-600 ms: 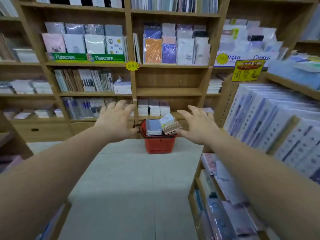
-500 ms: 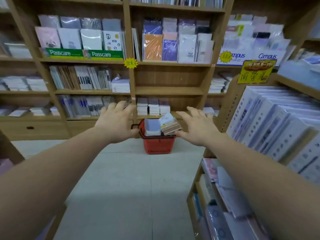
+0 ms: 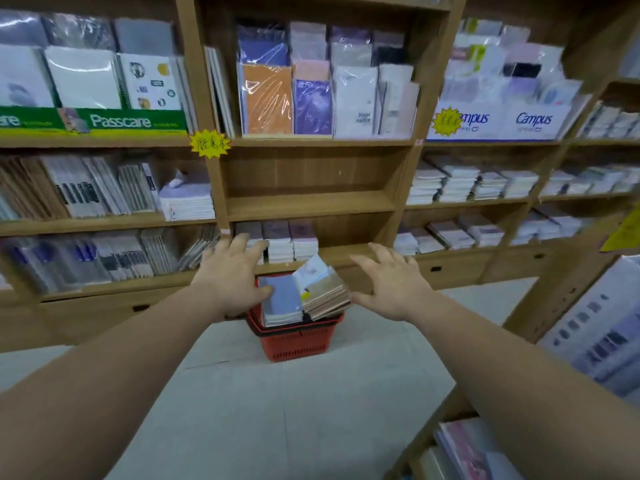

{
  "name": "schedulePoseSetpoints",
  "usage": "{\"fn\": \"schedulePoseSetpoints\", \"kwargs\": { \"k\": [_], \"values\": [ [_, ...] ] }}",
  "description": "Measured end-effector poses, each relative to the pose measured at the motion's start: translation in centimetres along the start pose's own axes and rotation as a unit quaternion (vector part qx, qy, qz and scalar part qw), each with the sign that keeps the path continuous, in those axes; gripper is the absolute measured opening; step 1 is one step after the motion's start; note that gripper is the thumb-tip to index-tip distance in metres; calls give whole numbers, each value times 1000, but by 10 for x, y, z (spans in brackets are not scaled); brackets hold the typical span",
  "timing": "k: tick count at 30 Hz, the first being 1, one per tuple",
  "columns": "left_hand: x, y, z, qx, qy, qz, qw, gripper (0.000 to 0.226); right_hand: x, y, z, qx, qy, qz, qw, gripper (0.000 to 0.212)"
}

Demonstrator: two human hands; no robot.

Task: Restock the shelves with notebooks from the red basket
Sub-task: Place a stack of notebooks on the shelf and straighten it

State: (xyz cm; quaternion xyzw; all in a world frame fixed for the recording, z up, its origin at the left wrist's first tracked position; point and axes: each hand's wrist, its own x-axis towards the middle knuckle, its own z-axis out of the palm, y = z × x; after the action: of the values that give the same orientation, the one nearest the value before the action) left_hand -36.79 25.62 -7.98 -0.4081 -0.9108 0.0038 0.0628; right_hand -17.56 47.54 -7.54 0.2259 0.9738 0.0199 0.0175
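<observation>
Shelves: light brown wood or wood-look board, visible grain, matt. Red basket, centre of frame: plastic, open lattice walls, dull finish. 2 notebook stacks in it: left stack has a blue-grey paper cover, matt; right stack has a tan cover with slight sheen, paper page edges showing. Upper-centre packs: paper notebooks in clear plastic film, glossy, glare streaks on the orange 1. Passcare strip, upper left: green printed card, smooth. Starburst tag: yellow paper, matt. Campus boxes, upper right: white card, smooth. Floor: pale grey, smooth, low sheen, thin seams. Sleeves, right edge: clear film, glossy, blurred.
</observation>
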Motion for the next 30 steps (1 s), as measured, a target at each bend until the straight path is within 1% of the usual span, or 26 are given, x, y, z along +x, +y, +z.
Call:
{"fn": "schedulePoseSetpoints", "kwargs": {
  "k": [6,13,16,18,21,25,30],
  "values": [
    [143,-24,15,0,-11,38,999,92,120,24,0,19,-15,32,999,81],
    [289,-11,66,4,-47,54,997,91,259,92,39,26,-61,38,997,82],
    [345,-3,89,-12,-53,32,998,91,321,124,57,32,-81,27,996,81],
    [378,2,102,-30,-70,17,997,91,358,142,65,36,-107,24,993,81],
    [419,7,120,-32,-96,-2,995,92,415,160,72,24,-123,-6,992,80],
    [458,0,155,-55,-135,-41,988,90,486,163,91,26,-149,-51,987,76],
    [506,-20,216,-74,-196,-84,974,90,561,158,133,24,-183,-89,979,77]
  ]
}}
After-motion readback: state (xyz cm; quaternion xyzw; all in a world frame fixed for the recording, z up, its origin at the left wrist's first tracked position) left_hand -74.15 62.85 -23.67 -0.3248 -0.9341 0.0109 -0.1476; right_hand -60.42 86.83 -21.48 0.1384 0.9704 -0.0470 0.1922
